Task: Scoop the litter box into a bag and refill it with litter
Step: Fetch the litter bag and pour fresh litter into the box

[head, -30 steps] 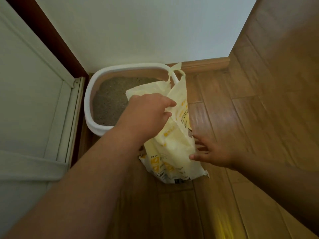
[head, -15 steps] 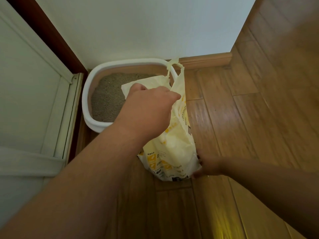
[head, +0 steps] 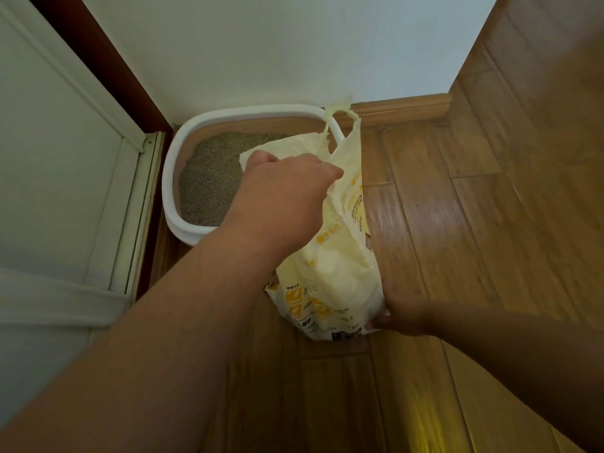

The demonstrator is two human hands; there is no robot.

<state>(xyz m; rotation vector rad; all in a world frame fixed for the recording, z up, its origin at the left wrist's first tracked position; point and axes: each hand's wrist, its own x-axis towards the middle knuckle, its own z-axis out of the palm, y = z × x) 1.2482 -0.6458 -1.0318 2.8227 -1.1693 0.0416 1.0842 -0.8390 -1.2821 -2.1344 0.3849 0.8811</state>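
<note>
A white litter box (head: 209,120) with grey litter (head: 212,178) in it stands in the corner against the wall. A pale yellow litter bag (head: 340,256) leans with its top over the box's right rim. My left hand (head: 287,191) grips the bag's top edge, fingers curled into the plastic. My right hand (head: 403,313) holds the bag's bottom right corner near the floor; its fingers are hidden under the bag.
A white door and frame (head: 65,158) run along the left. The white wall (head: 261,44) is behind the box, with a wooden baseboard (head: 402,107). Wooden floor (head: 474,223) stretches to the right and toward me.
My right hand has dropped from the bag's side to its bottom corner and taken hold there. My left hand stays on the bag's top, which has shifted slightly up and right.
</note>
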